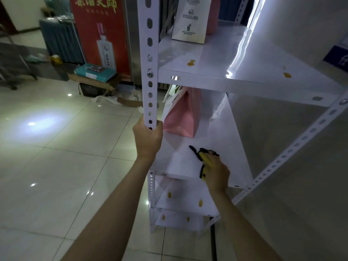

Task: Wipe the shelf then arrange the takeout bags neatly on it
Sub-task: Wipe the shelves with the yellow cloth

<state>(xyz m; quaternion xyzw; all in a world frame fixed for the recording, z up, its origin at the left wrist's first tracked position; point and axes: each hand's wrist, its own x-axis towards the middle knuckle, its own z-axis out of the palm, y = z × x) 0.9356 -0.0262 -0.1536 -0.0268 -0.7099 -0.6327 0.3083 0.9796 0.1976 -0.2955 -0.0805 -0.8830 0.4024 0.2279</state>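
Cloth on the middle shelf, pink bag just behind it

The right hand [216, 172] presses a yellow-and-black cloth [203, 157] onto the middle shelf [222, 129] near its front edge; the pink takeout bag [181, 117] stands further back and to the left. The left hand [147, 137] grips the upright post [148, 72], steadying the rack.

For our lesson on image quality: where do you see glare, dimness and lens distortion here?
Head view: bright glare streaks the upper shelf and spots the floor tiles; the room is dim overall; wide-angle bending tilts the shelf post.
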